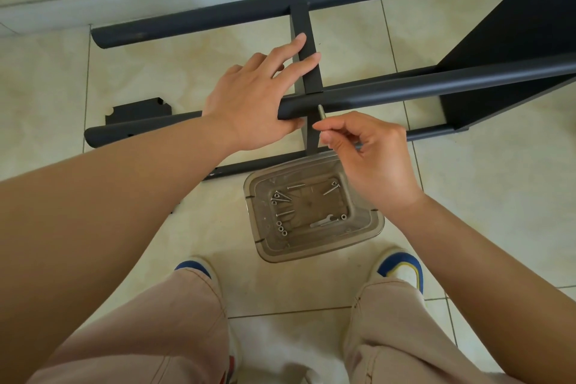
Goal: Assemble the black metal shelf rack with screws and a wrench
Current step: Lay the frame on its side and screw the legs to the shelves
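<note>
Shelf rack point(374, 40), black metal and only partly built, lies on its side on the tiled floor point(467, 227), reaching from the wall edge at the top of the head view down toward the person's feet. Its near tube point(405, 89) is raised, and a flat crossbar point(307, 50) meets it from above.

The left hand point(258, 97) steadies that joint: straight fingers point(299, 44) lie across the crossbar while the thumb hooks under the end of the near tube. The right hand point(367, 146) pinches a screw point(321, 111) between thumb and fingertips, its tip at the underside of the tube just beside the joint. Whether the screw has entered a hole cannot be told.

Directly below sits a clear plastic container point(314, 215) holding loose screws, nuts and a small wrench point(324, 222).

The likely trouble is misalignment: if the tube shifts under the left hand, the holes would no longer line up and the screw could go in crooked or jam. A slip of the pinch would drop the screw, perhaps into the container, perhaps rolling off across the floor. The thumb under the tube could also be pinched if the frame sags.
</note>
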